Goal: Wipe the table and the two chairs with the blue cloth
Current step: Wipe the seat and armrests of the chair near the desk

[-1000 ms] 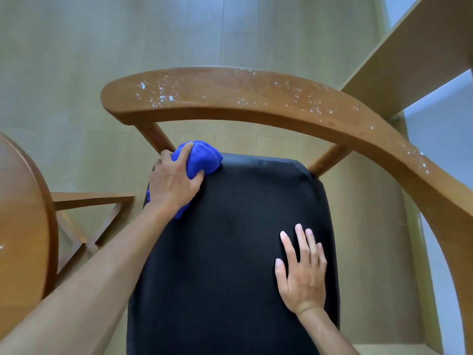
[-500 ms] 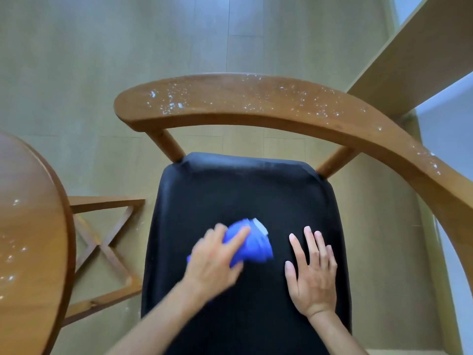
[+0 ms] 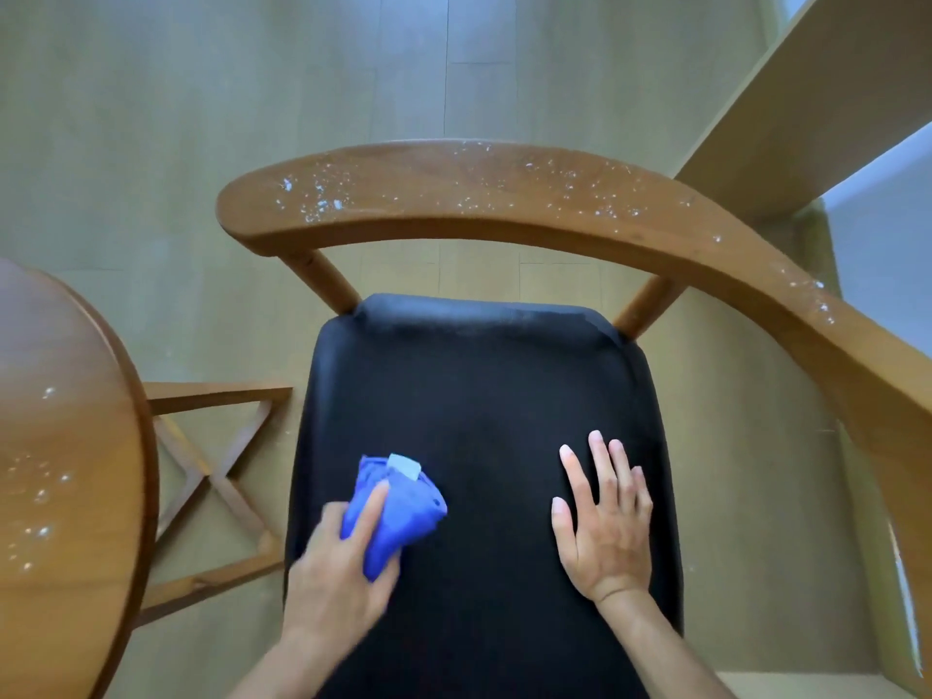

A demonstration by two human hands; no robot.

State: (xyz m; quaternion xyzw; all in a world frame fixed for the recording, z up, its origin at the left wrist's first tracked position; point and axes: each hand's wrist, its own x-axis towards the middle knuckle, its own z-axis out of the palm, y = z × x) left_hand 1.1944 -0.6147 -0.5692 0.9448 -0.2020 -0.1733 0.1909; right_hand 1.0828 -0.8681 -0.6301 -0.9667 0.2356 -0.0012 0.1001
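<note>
Left hand [image 3: 338, 572] grips the bunched blue cloth [image 3: 398, 512] on the chair [image 3: 454, 199]'s black seat [image 3: 479, 385], right hand [image 3: 605, 522] resting flat and open beside it.

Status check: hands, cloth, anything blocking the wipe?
Left hand grips blue cloth on black seat. Right hand flat on seat. White specks on backrest rail. Nothing blocking.

Home dining corner: wooden armchair [image 3: 504, 204], round table [image 3: 65, 446], plank floor [image 3: 201, 93].
</note>
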